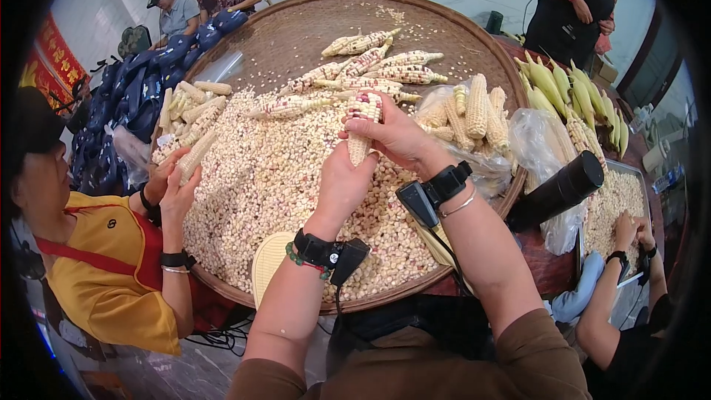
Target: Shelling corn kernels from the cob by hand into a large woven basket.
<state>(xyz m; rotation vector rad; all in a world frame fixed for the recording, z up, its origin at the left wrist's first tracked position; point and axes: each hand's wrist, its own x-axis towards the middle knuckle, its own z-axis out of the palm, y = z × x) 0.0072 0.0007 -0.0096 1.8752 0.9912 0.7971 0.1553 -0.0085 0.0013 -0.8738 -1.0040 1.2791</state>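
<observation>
Between my two hands is a corn cob, upright, with white and dark red kernels at its upper part and a barer lower part. My left hand grips the lower end. Wrapped around the middle and upper side, my right hand presses its thumb across the kernels. Under both hands spreads a thick bed of loose white and purple corn kernels in a wide round woven tray. Just beyond my hands lies a pile of speckled corn cobs.
Stripped cobs lie at the tray's right, more cobs at its left. A black cylinder leans by the right rim, near husked green corn. A co-worker in yellow works at left; another person's hands are over a metal tray at right.
</observation>
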